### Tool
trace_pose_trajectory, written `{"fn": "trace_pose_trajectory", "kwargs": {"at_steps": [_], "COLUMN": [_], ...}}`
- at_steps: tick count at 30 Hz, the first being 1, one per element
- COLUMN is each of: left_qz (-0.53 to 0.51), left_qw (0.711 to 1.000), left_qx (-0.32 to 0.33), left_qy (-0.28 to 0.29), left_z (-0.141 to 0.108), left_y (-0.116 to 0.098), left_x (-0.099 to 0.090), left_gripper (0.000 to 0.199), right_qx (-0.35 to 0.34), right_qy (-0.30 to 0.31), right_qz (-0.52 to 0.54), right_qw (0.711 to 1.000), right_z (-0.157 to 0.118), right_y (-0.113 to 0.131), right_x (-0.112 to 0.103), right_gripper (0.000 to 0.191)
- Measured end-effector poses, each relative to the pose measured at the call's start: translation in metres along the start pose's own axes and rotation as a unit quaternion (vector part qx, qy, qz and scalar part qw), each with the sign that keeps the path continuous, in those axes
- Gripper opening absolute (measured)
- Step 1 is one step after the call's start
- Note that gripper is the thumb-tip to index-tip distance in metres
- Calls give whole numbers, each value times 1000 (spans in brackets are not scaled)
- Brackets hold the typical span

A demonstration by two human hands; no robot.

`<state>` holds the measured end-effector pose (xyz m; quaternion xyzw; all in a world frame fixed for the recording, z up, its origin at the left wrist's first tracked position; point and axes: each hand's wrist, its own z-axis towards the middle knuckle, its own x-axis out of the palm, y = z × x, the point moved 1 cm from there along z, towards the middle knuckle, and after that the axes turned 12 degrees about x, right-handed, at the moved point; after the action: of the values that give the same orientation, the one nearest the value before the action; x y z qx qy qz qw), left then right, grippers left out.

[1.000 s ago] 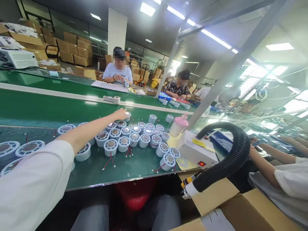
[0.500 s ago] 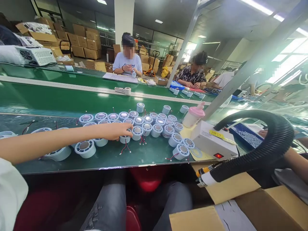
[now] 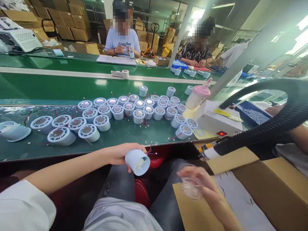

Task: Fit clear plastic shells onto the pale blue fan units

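My left hand (image 3: 122, 154) is closed around a light-blue cylindrical housing (image 3: 137, 162), held over my lap just off the bench edge. Its open end faces me, with something pale inside, and thin red and dark wires (image 3: 151, 150) stick out behind it. To the right, my right hand (image 3: 202, 181), blurred, grips a clear, round plastic piece (image 3: 192, 187) above a carton flap. Many similar light-blue housings (image 3: 101, 122) stand on the green bench, round discs and slotted rims facing up, some with wires trailing.
An open cardboard box (image 3: 255, 189) is at my lower right. Above it hangs a black corrugated hose (image 3: 262, 128) beside a white box with a red switch (image 3: 218, 120). A pink-lidded bottle (image 3: 198, 94) stands behind. Two people sit across the bench; another person's arm shows at right.
My left hand has lifted a housing from the front of the group and brought it back over my lap, turned on its side. My right hand has come into view with the clear piece.
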<state>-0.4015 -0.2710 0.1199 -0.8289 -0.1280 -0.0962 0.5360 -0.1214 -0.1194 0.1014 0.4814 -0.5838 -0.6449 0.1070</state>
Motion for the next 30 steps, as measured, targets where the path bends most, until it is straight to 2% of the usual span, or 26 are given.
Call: {"fn": "trace_pose_trajectory", "kwargs": {"at_steps": [1,2,3,5,7,9,11,13,15,16,19,22,24,27,29,30], "left_qz": [2,16,40,114,227,353,440,469,453,439,411,405,389,304,215,171], "left_qw": [1000,998,996,988,965,920,872,853,857,862,868,859,863,904,939,954], "left_qx": [-6,-5,2,25,79,154,209,228,245,253,278,313,321,298,264,245], "left_qy": [31,57,78,101,101,80,50,23,-1,-14,-37,-5,23,43,40,34], "left_z": [3,5,6,6,5,3,0,-2,-2,-2,1,4,6,7,7,6], "left_y": [7,11,13,13,10,8,9,12,17,20,32,42,47,51,52,53], "left_x": [5,10,13,18,22,26,30,33,33,32,26,22,23,27,31,33], "left_gripper": [44,43,40,36,30,23,21,21,28,39,66,66,68,69,67,67], "right_qx": [-61,-112,-152,-196,-205,-197,-182,-148,-102,-80,-29,32,80,136,126,101], "right_qy": [55,76,74,16,-28,-36,-10,29,59,63,43,34,35,26,33,44], "right_qz": [2,-26,-75,-193,-274,-302,-276,-204,-114,-73,27,119,178,260,289,276], "right_qw": [997,990,983,961,939,932,944,967,987,992,998,992,980,956,949,955], "right_z": [4,7,10,16,19,21,21,19,16,15,12,12,14,16,16,15], "right_y": [12,23,32,43,47,45,42,40,41,42,44,42,39,35,34,34], "right_x": [17,31,43,59,69,73,74,73,70,69,67,67,67,64,62,61], "right_gripper": [28,32,38,48,50,43,33,22,9,4,20,25,28,29,26,21]}}
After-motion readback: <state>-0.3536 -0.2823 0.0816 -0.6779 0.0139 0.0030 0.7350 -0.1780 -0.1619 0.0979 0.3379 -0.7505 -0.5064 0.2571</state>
